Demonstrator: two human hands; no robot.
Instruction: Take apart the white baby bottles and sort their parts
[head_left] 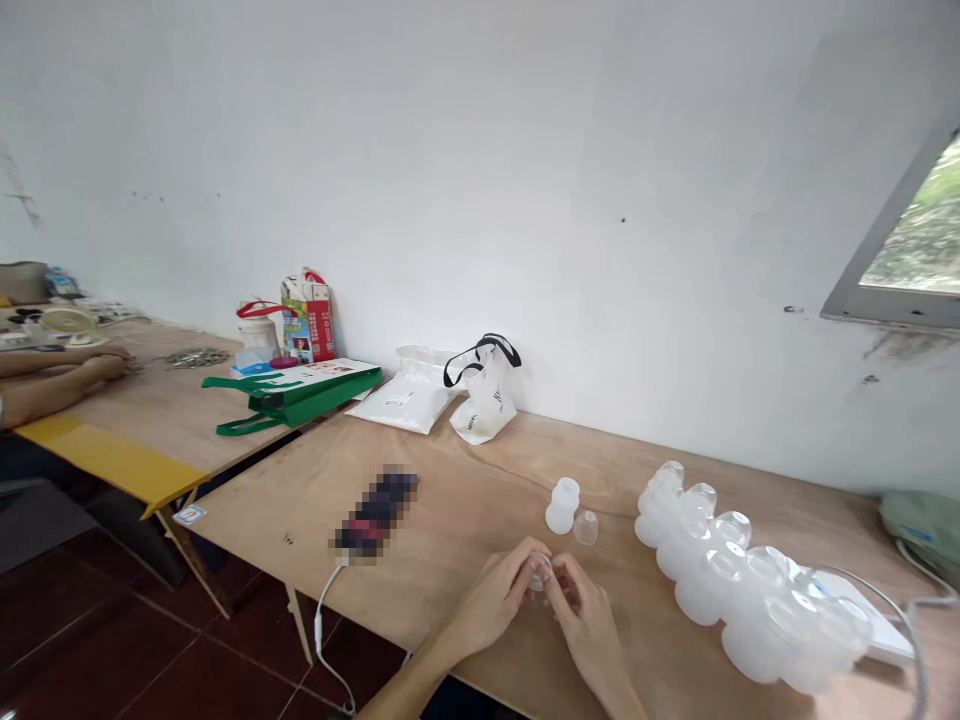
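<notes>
Near the table's front edge, my left hand [496, 592] and my right hand [583, 612] meet with their fingers closed round a small clear plastic piece [538, 572]. Round and see-through, it is partly covered by the fingertips, so its exact kind is unclear. Just beyond my hands a milky white plastic bottle [562, 505] stands on the wooden table [480, 490]. Beside that bottle, touching or nearly so, lies a clear dome-shaped cap [586, 527]. Over to the right, several similar white bottles [705, 580] with clear domed tops stand packed together in rows.
A phone-like blurred object [375, 512] with a white cable [319, 620] lies to the left. White bags [409, 395] rest against the wall. A green bag [307, 395] is on the neighbouring table, where another person's arms [64, 375] rest. A flat white object [862, 612] lies behind the bottles.
</notes>
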